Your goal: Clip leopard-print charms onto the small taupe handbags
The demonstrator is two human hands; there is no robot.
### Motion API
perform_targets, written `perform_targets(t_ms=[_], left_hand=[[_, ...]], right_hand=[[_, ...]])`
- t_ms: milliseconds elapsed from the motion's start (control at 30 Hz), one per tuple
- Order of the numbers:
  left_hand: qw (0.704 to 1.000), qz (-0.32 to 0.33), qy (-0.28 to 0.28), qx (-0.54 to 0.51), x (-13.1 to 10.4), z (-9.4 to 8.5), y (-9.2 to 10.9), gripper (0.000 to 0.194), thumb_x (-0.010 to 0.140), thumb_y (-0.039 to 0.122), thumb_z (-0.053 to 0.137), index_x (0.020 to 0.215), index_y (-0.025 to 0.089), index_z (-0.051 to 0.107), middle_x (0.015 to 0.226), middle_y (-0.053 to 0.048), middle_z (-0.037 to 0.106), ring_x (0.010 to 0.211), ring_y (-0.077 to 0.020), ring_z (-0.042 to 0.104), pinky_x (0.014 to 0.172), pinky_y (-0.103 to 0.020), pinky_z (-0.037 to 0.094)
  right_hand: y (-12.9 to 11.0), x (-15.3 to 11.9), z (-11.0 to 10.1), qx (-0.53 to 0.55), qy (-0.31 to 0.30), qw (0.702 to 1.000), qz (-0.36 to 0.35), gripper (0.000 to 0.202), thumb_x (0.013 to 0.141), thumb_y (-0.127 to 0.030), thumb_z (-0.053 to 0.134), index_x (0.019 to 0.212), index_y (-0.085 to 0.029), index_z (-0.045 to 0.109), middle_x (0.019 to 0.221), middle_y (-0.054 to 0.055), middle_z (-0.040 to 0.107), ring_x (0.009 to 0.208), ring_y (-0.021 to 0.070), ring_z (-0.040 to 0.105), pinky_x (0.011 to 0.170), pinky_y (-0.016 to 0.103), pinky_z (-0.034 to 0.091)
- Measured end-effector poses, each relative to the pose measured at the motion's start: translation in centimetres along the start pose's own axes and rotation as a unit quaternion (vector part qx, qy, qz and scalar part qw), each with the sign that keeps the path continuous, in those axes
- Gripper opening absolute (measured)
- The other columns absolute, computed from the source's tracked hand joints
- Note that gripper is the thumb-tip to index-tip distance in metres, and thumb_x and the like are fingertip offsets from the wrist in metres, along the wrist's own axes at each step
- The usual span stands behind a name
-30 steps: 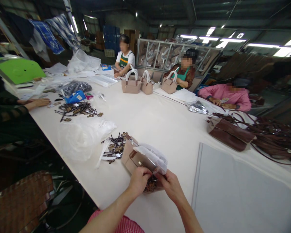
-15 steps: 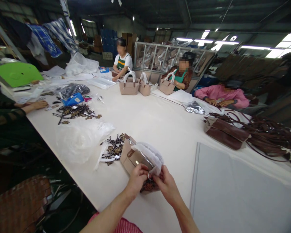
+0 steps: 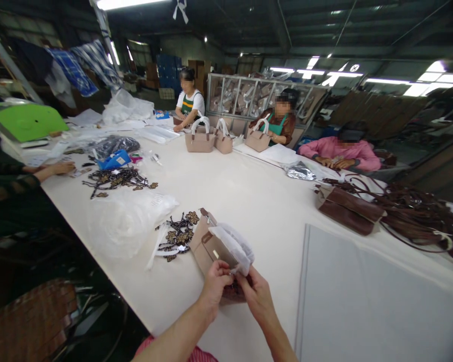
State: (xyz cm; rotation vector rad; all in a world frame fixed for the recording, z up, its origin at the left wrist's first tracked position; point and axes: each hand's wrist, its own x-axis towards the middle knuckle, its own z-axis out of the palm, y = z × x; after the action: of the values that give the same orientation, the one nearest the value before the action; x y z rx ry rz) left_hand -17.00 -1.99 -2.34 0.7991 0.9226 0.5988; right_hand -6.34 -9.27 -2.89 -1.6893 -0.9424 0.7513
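Note:
A beige handbag [image 3: 202, 241] lies tilted on the table in front of me, its handle wrapped in white padding [image 3: 234, 246]. My left hand [image 3: 215, 285] is closed in a pinch on the top of a dark patterned bag charm, at the foot of the wrapped handle. Facing it, my right hand [image 3: 257, 292] also pinches there, its fingers touching the padding. Most of the charm is hidden behind my fingers. Left of the bag lies a heap of dark flower-shaped charms with cords [image 3: 179, 234].
Crumpled clear plastic [image 3: 124, 221] and another charm pile [image 3: 115, 178] lie to the left. A grey sheet [image 3: 373, 296] and a brown bag [image 3: 349, 208] with straps are at the right. Co-workers sit around the table; beige handbags [image 3: 199, 140] stand at the far side.
The view has tilted up slightly. Both hands stay at the handle's foot; the small metal ring between them is now mostly covered by fingers.

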Motion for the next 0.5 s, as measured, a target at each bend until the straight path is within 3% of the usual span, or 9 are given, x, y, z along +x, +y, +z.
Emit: perform_targets(t_ms=[133, 333, 500], left_hand=[[1.0, 0.009, 0.025, 0.003, -0.1, 0.3, -0.5, 0.026, 0.054, 0.024, 0.068, 0.073, 0.02, 0.051, 0.059, 0.005, 0.057, 0.056, -0.0117, 0.05, 0.057, -0.024, 0.036], [0.995, 0.072, 0.062, 0.034, 0.0, 0.5, -1.2, 0.012, 0.057, 0.025, 0.064, 0.062, 0.019, 0.055, 0.058, 0.004, 0.054, 0.06, -0.0138, 0.048, 0.061, -0.026, 0.039], [0.991, 0.116, 0.057, 0.044, 0.3, -0.7, 0.8, 0.013, 0.059, 0.025, 0.068, 0.068, 0.02, 0.06, 0.067, 0.002, 0.061, 0.07, -0.0167, 0.054, 0.071, -0.027, 0.044]], right_hand=[[0.5, 0.2, 0.5, -0.017, 0.006, 1.0, 0.002, 0.034, 0.087, -0.048, 0.054, 0.097, -0.018, 0.065, 0.084, 0.006, 0.071, 0.08, 0.0238, 0.064, 0.074, 0.032, 0.051], [0.0, 0.0, 0.4, -0.036, 0.007, 0.999, -0.004, 0.034, 0.087, -0.047, 0.053, 0.096, -0.017, 0.065, 0.082, 0.006, 0.07, 0.08, 0.0244, 0.064, 0.073, 0.032, 0.051], [-1.4, -0.4, 0.1, -0.041, -0.043, 0.997, -0.051, 0.023, 0.087, -0.035, 0.055, 0.099, -0.019, 0.067, 0.088, 0.005, 0.071, 0.081, 0.0215, 0.064, 0.075, 0.029, 0.052]])
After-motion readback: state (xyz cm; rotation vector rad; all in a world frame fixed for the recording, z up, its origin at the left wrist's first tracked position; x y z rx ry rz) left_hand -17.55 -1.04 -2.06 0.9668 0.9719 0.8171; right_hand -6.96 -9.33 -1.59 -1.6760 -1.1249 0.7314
